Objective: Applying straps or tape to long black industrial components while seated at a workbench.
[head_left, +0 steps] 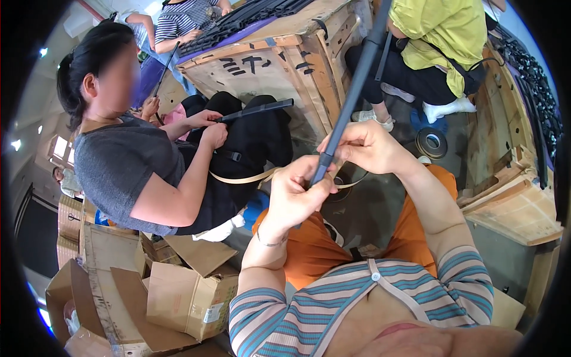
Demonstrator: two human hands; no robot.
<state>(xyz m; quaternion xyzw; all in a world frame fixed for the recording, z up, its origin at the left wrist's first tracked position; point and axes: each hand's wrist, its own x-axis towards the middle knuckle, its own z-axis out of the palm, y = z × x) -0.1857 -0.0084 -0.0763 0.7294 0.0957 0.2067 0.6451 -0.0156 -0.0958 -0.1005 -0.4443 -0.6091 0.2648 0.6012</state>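
A long dark grey tube (355, 92) slants up and away in front of me, with a raised collar near its lower end. My left hand (299, 189) is closed round that lower end. Just above it, my right hand (367, 147) pinches at the tube by the collar, thumb and fingers together. A thin tan strip (351, 185) shows beside my left hand; whether it touches the tube is hidden. Another tan strip (247, 179) curves between my left hand and a co-worker's lap.
At my left a seated co-worker (128, 160) holds a similar dark tube (262, 110). Wooden crates (250, 77) with dark tubes stand ahead and a crate (505, 205) at right. Tape rolls (431, 143) lie on the floor near a person in yellow (443, 35). Cardboard boxes (172, 294) sit lower left.
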